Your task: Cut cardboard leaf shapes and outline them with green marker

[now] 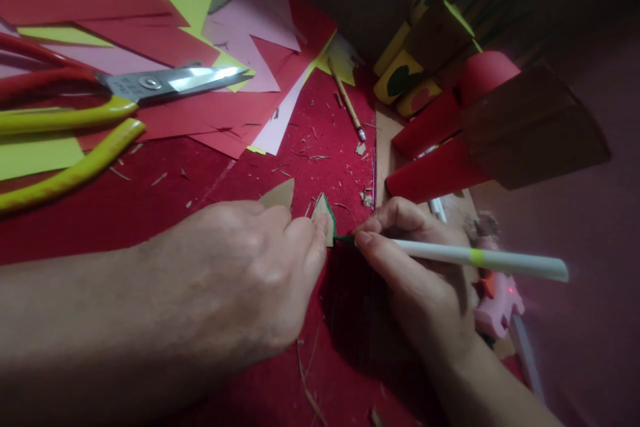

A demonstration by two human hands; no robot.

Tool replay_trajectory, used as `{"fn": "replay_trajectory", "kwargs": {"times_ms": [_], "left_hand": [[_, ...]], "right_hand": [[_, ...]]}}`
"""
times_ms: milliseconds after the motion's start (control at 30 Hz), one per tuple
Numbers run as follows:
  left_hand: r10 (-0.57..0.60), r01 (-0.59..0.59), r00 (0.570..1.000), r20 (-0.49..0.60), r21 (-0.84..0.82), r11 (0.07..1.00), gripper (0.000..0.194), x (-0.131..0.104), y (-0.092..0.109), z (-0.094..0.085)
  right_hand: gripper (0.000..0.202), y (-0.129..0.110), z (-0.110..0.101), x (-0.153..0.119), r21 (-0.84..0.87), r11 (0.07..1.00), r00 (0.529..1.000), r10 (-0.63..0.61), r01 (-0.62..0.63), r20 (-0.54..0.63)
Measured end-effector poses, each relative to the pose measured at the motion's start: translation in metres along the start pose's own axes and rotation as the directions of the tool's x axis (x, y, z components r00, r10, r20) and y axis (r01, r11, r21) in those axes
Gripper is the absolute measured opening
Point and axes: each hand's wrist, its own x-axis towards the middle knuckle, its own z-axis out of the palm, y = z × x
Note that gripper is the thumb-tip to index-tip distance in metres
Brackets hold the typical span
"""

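My right hand [415, 267] grips a white marker pen [440, 251] with a yellow-green band. Its green tip meets the right edge of a small leaf-shaped piece of cardboard [323, 217], where a green line runs along the side. With curled fingers, my left hand [255, 267] holds that piece down on the red cloth; its lower left part is hidden by the fingers. A second pointed cardboard piece [280, 194] pokes out just beyond the left knuckles.
Large scissors [150, 83] lie at left on red, yellow and pink paper sheets [165, 107]. A pencil [347, 101] lies ahead among scraps. Red paper rolls with a brown cardboard flap [535, 127] stand at right, yellow rolls [400, 77] behind. A pink glue gun [500, 303] shows a red light.
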Motion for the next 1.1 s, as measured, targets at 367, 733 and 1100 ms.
{"fn": "replay_trajectory", "kwargs": {"times_ms": [367,733,1100], "left_hand": [[0.026,-0.028,0.997,0.073,0.037,0.999,0.037,0.001,-0.0002,-0.0043],[0.015,-0.015,1.0,0.003,0.015,1.0,0.04,0.0011,-0.0009,-0.0005],[0.002,-0.002,1.0,-0.025,-0.004,1.0,0.04,0.0023,-0.0004,0.0012]], "right_hand": [[0.015,0.0039,0.0027,-0.002,0.158,0.987,0.997,0.048,-0.038,-0.06],[0.013,0.0011,0.0055,0.0005,0.041,0.999,0.997,0.016,-0.013,-0.072],[0.013,0.0004,0.0048,0.0007,0.009,0.999,0.998,0.038,-0.037,-0.055]]}}
